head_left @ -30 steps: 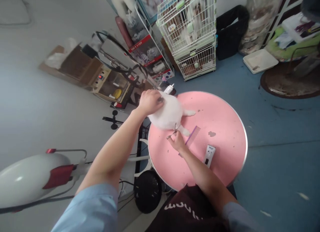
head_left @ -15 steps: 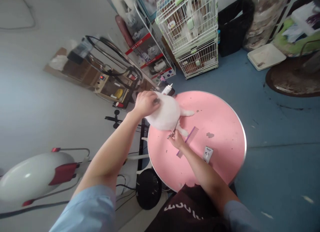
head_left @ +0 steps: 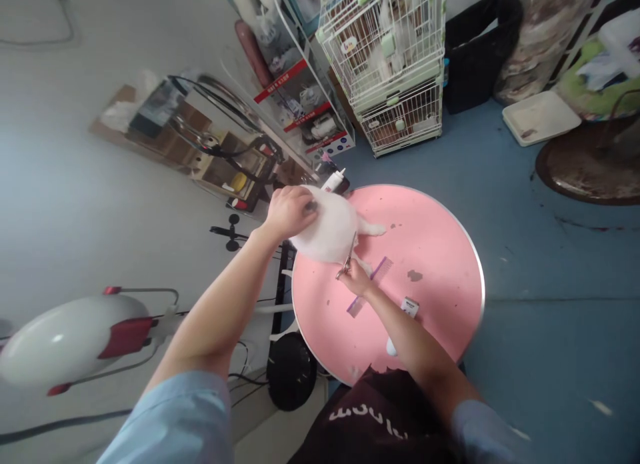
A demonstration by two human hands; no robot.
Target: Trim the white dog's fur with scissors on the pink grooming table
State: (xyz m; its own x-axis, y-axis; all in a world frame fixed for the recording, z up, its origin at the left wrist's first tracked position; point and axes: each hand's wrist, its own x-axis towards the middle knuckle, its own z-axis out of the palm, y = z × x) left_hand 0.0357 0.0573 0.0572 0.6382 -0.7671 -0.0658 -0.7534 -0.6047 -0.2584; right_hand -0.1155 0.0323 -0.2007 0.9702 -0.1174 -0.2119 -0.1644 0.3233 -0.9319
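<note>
A white fluffy dog (head_left: 330, 231) stands at the far left side of the round pink table (head_left: 440, 251), its legs reaching onto the top. My left hand (head_left: 290, 212) is curled over the dog's upper end, with a small dark spot showing by the fingertips. My right hand (head_left: 356, 278) grips scissors (head_left: 346, 268) at the handles, blades pointing up along the dog's lower edge near a leg. Just beside that hand lies a purple-backed comb (head_left: 356, 306). A small white-and-grey box (head_left: 410, 307) is next to my right forearm, and a white object (head_left: 391, 346) shows partly behind it.
A white bottle (head_left: 334, 180) stands past the table's far edge. Wire cages (head_left: 400, 111) with another white dog inside are behind, beside a black bin (head_left: 480, 57). A white-and-red dryer (head_left: 75, 341) hangs at left. A black round stool (head_left: 291, 372) sits by the table.
The view has shifted slightly. My right hand and the scissors have moved a little against the dog, covering more of its near leg. My left hand keeps its place on the dog.
</note>
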